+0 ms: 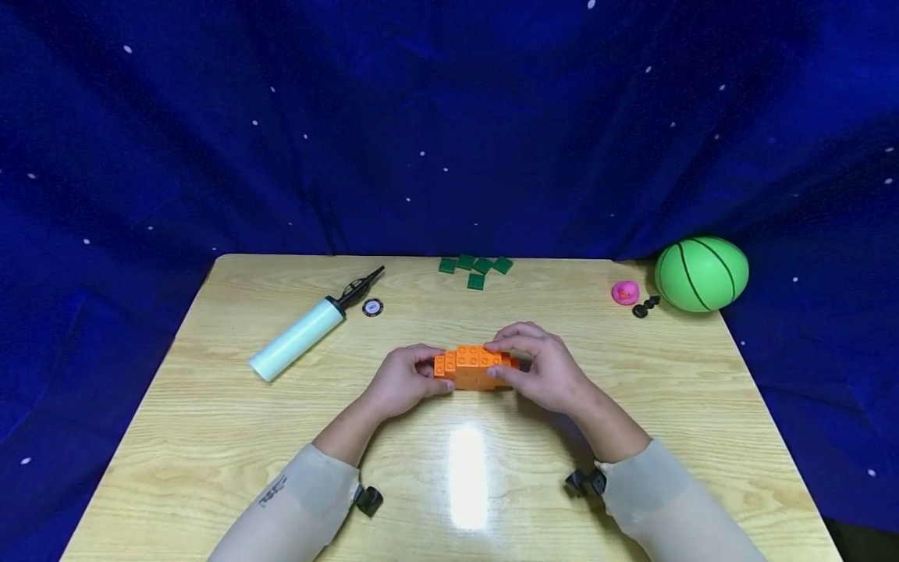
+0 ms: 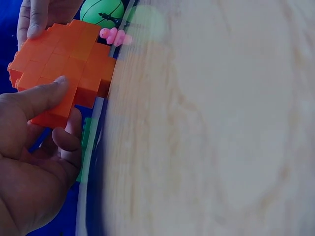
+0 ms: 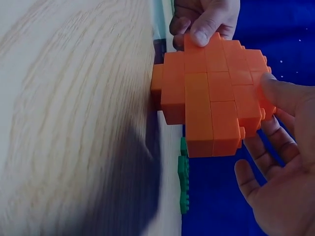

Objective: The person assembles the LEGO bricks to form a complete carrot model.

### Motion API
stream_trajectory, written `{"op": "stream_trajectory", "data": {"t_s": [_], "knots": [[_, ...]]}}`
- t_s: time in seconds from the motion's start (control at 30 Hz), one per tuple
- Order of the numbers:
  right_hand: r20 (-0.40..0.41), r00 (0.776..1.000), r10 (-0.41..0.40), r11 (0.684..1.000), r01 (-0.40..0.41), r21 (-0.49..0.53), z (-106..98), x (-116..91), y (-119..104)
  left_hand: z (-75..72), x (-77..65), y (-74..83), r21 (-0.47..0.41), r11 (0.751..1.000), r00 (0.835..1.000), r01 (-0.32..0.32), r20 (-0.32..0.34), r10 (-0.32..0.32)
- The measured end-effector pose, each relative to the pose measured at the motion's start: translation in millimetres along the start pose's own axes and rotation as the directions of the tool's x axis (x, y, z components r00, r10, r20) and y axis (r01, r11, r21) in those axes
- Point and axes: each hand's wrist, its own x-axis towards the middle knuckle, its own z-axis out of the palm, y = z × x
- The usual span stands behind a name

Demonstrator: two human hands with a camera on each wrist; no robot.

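An orange structure of stacked toy building bricks (image 1: 474, 370) stands at the middle of the table, its studs facing up and its sides stepped. My left hand (image 1: 406, 381) grips its left end, the thumb on the near face, as the left wrist view also shows with the thumb pressed on the orange bricks (image 2: 61, 64). At the upper right side my right hand (image 1: 545, 370) pinches it, thumb in front and fingers behind. In the right wrist view the orange bricks (image 3: 211, 98) hide part of the right fingers.
Several green bricks (image 1: 475, 281) lie at the table's back edge. A light blue hand pump (image 1: 298, 339) and a poker chip (image 1: 373, 307) are at left. At back right are a pink rubber duck (image 1: 625, 293), a small black object (image 1: 641, 311) and a green ball (image 1: 702, 275).
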Motion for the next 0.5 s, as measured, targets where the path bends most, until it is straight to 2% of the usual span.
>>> {"op": "stream_trajectory", "data": {"t_s": [0.23, 0.5], "knots": [[0.007, 1.000, 0.022, 1.000, -0.022, 0.001, -0.2, 1.5, 0.3, -1.2, 0.1, 0.6, -0.011, 1.000, 1.000, 0.011, -0.001, -0.011], [0.030, 0.996, 0.080, 0.995, -0.082, 0.064, -1.3, 0.1, 5.9, -0.9, 1.2, -2.6, -0.014, 1.000, 1.000, 0.011, 0.020, -0.011]]}}
